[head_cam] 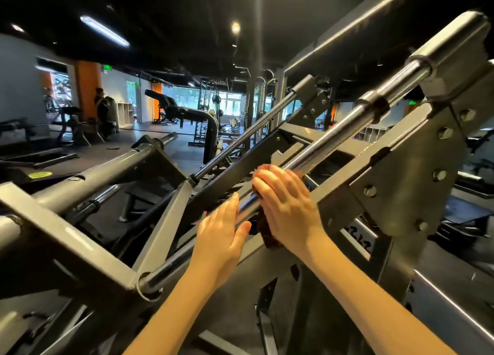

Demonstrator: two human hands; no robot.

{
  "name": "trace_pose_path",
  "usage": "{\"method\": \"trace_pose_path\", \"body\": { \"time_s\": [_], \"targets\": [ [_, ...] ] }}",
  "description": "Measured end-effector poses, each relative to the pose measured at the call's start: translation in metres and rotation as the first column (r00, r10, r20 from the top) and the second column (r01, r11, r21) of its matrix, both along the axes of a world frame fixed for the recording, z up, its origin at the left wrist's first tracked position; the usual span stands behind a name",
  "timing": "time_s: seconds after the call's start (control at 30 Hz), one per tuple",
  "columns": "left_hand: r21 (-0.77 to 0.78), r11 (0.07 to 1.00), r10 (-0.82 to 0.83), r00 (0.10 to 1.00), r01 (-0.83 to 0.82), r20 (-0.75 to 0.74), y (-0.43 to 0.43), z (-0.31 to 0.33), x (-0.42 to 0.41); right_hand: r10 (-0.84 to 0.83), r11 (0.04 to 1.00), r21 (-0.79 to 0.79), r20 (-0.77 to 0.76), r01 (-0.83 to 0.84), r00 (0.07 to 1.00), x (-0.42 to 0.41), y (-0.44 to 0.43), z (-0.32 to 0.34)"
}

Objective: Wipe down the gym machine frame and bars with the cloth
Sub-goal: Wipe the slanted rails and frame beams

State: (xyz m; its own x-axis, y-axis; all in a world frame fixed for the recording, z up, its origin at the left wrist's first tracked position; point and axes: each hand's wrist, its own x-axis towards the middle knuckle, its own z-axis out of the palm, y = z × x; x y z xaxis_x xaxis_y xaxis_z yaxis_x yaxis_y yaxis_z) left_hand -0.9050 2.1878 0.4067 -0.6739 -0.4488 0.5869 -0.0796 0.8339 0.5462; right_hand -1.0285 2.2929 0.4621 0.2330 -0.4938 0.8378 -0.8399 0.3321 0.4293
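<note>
A long chrome guide bar (344, 130) slants from lower left to upper right across a grey gym machine frame (406, 167). My right hand (286, 202) grips a dark reddish-brown cloth (268, 234) wrapped round the bar at mid-length; the cloth's tail hangs below my palm. My left hand (222, 234) rests on the same bar just below the cloth, fingers along its top and thumb under it. A second, thinner chrome bar (240, 138) runs parallel to the left.
A grey crossbeam (66, 234) and a thick dark tube (101, 172) lie at lower left. Bolted grey plates (438, 154) stand to the right. Other gym machines fill the floor behind, and a person (103, 111) stands far back on the left.
</note>
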Motion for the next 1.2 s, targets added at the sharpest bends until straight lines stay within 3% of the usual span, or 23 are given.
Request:
{"method": "trace_pose_path", "body": {
  "time_s": [0.07,0.2,0.3,0.4,0.5,0.67,0.77,0.9,1.0,1.1,1.2],
  "targets": [
    [0.000,1.000,0.008,1.000,-0.008,-0.006,0.001,0.000,0.000,0.027,0.998,0.055,-0.046,-0.025,0.999,-0.006,0.010,0.024],
    [0.007,1.000,0.010,1.000,-0.010,-0.011,0.003,0.003,0.003,-0.048,0.965,-0.258,0.026,0.053,0.999,-0.045,0.039,0.066],
    [0.018,1.000,0.015,1.000,-0.015,-0.015,0.005,0.001,0.001,-0.072,0.897,-0.431,0.087,0.103,0.994,-0.038,0.025,0.037],
    [0.014,1.000,0.015,1.000,-0.015,-0.021,0.005,0.001,0.000,0.037,0.975,-0.223,0.102,-0.014,0.994,-0.002,-0.008,-0.004],
    [0.014,1.000,0.020,1.000,-0.020,-0.023,0.004,0.001,0.001,0.062,0.998,0.018,0.008,-0.062,0.998,0.000,-0.002,0.010],
    [0.032,0.999,0.010,0.999,-0.009,-0.035,0.005,0.003,0.003,-0.025,0.967,-0.252,0.099,0.049,0.995,-0.045,0.032,0.060],
    [0.010,1.000,0.026,1.000,-0.026,-0.012,0.004,0.001,0.002,0.024,0.910,-0.412,0.147,0.039,0.989,-0.031,0.007,0.030],
    [-0.014,0.999,0.038,0.999,-0.039,-0.035,0.002,-0.001,-0.001,0.086,0.991,-0.112,0.089,-0.076,0.992,0.002,-0.014,-0.016],
    [-0.015,0.999,0.038,0.999,-0.039,-0.030,0.003,0.001,0.000,0.093,0.995,0.042,0.006,-0.093,0.996,-0.010,0.006,0.015],
    [-0.012,0.999,0.032,0.999,-0.032,-0.021,0.002,0.001,0.001,0.089,0.984,-0.166,0.123,-0.068,0.988,-0.025,0.019,0.047],
    [-0.004,0.999,0.034,0.999,-0.034,-0.026,0.000,-0.001,0.000,0.120,0.938,-0.345,0.274,-0.019,0.954,-0.015,0.008,0.027]
  ]
}}
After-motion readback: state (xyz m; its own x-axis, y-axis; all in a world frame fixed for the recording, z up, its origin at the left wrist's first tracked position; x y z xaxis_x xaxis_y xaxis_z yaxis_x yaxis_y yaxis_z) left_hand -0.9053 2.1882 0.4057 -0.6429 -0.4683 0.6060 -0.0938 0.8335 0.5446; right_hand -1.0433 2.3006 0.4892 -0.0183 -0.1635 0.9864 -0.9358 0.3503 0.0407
